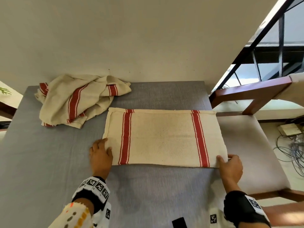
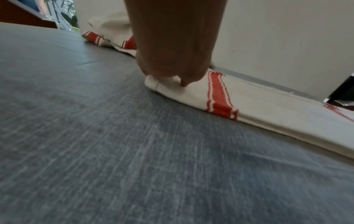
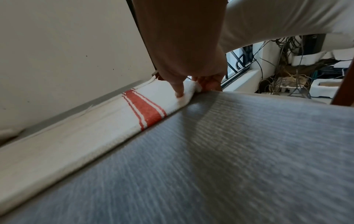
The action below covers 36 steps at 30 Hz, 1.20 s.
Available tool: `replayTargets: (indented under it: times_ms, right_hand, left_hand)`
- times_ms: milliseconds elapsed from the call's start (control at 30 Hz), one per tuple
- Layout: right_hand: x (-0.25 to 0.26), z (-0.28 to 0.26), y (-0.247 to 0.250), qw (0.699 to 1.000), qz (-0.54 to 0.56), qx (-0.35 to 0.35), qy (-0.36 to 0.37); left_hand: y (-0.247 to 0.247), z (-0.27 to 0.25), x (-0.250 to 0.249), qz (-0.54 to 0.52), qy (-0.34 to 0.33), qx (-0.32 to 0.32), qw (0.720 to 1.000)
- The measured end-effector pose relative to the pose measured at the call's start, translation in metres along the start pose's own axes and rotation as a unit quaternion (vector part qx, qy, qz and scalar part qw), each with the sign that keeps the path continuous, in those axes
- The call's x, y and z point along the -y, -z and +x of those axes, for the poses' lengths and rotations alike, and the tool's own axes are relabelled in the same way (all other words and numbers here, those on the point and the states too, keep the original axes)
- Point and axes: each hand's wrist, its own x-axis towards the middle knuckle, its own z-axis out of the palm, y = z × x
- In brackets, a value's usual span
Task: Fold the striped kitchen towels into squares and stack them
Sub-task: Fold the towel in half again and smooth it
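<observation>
A cream towel with two red stripes lies flat on the grey table, folded into a wide rectangle. My left hand pinches its near left corner, thumb on top, and the corner is slightly raised. At the near right corner, my right hand pinches the cloth with the thumb pressing down and the fingers under the edge. Crumpled striped towels lie in a heap at the back left, against the wall.
The table's far edge meets a plain wall. A wooden chair with a pale cushion stands close to the table's right edge, right beside my right hand. Loose cables lie on the floor beyond it.
</observation>
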Motion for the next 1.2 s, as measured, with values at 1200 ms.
replayTargets:
  times_ms: [1200]
  right_hand:
    - [0.193, -0.138, -0.043, 0.957, 0.099, 0.166, 0.216]
  left_hand:
    - [0.048, 0.096, -0.016, -0.154, -0.118, 0.304, 0.933]
